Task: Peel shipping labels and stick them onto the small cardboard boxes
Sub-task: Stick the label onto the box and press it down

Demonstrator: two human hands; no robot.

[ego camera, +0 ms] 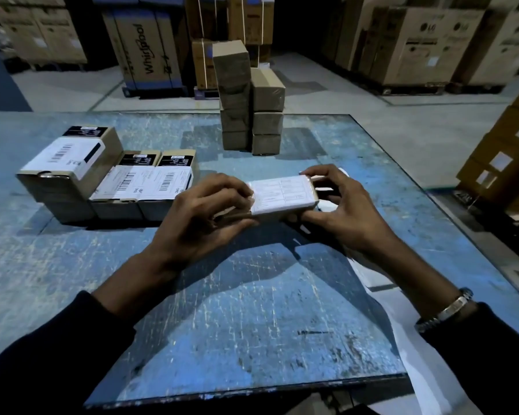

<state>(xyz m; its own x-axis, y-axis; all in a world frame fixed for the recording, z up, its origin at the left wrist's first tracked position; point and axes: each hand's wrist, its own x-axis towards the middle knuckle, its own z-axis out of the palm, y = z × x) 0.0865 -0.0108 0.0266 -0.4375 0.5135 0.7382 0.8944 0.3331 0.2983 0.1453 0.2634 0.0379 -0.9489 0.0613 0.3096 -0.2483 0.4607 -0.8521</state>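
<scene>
Two hands holding a labelled small box above a worn blue table.
Both forearms reach forward. The left hand (201,211), fingers curled, grips the left end of the small cardboard box (282,202), which carries a white shipping label (283,194) on top; the right hand (348,211) pinches its right end between thumb and fingers, just above the table (252,310).
</scene>
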